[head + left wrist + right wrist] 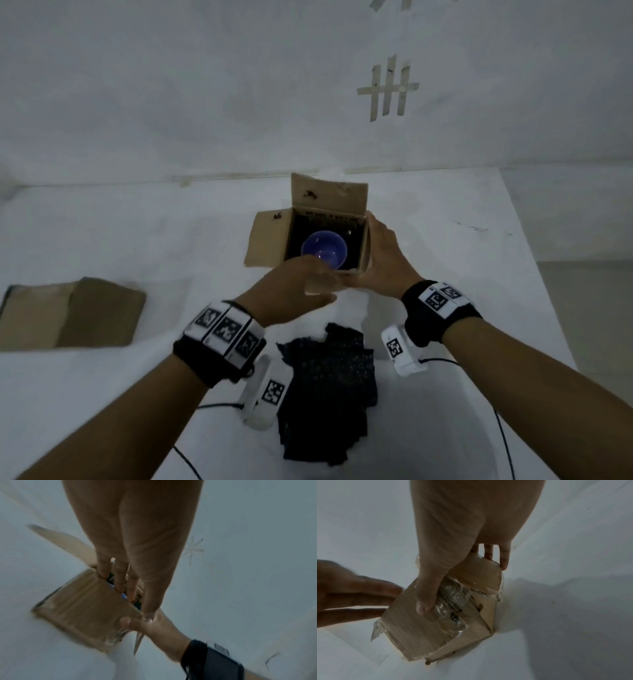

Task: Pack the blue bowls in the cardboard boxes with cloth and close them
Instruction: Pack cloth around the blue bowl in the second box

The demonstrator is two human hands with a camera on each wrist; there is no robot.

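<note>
Cloth (329,387) spare, nearest; my right hand (383,253) grips box (270,240), left hand (294,291) open-fingered at rim; bowl (324,253) in; covering next.

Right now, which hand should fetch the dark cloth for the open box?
Probably the left hand: its straight fingers only touch the box, with the cloth below it. The right hand is gripping the box's corner.

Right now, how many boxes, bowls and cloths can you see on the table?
Cardboard boxes: 2, the open box and a closed box at the left.
Blue bowls: 1, the bowl inside the open box.
Dark cloths: 1, the cloth near the person.
Total: 4
</note>
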